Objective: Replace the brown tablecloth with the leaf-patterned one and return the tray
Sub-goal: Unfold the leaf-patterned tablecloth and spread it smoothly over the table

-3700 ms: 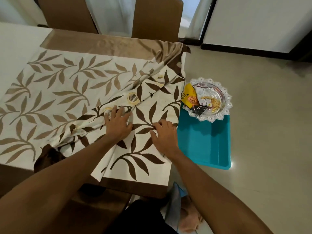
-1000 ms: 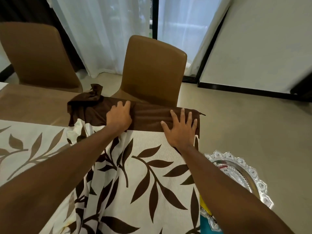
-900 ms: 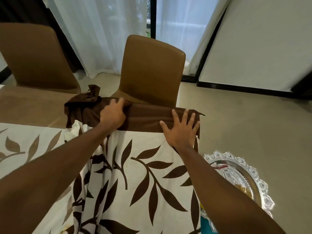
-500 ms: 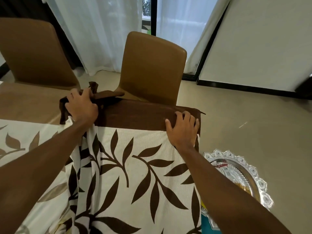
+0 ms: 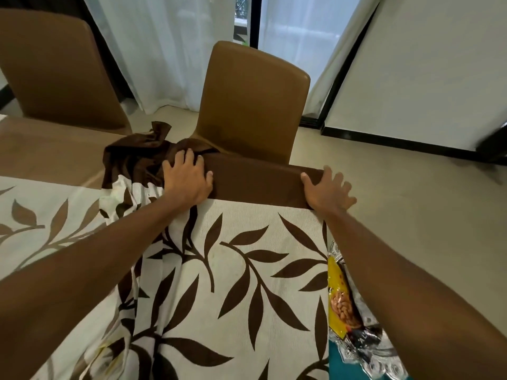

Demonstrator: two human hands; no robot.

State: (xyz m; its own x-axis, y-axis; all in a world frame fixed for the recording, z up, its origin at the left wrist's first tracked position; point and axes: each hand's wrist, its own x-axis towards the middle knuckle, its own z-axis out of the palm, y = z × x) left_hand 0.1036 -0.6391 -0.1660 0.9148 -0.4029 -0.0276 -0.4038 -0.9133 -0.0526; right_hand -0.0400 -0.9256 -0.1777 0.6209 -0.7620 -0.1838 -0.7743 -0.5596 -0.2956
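Note:
The leaf-patterned cloth (image 5: 233,270), white with dark brown leaves, covers the near part of the table. Its dark brown border (image 5: 255,179) runs along the far edge. My left hand (image 5: 186,179) lies flat on that border with fingers spread, right beside a bunched-up dark fold (image 5: 137,157). My right hand (image 5: 326,193) rests on the border's far right corner, its fingers spread past the table edge. A teal tray (image 5: 333,363) with a silver plate (image 5: 384,366) and a yellow snack packet (image 5: 340,297) sits on the floor at the lower right, mostly hidden by my right arm.
A brown chair (image 5: 252,105) stands pushed in just beyond the far table edge, a second chair (image 5: 55,72) at the back left. To the left the cloth shows paler leaves (image 5: 41,220) and a tan band (image 5: 49,152). White curtains hang behind; bare floor lies to the right.
My left hand left the bunched fold and moved right onto the flat border. My right hand slid right to the corner and spread its fingers.

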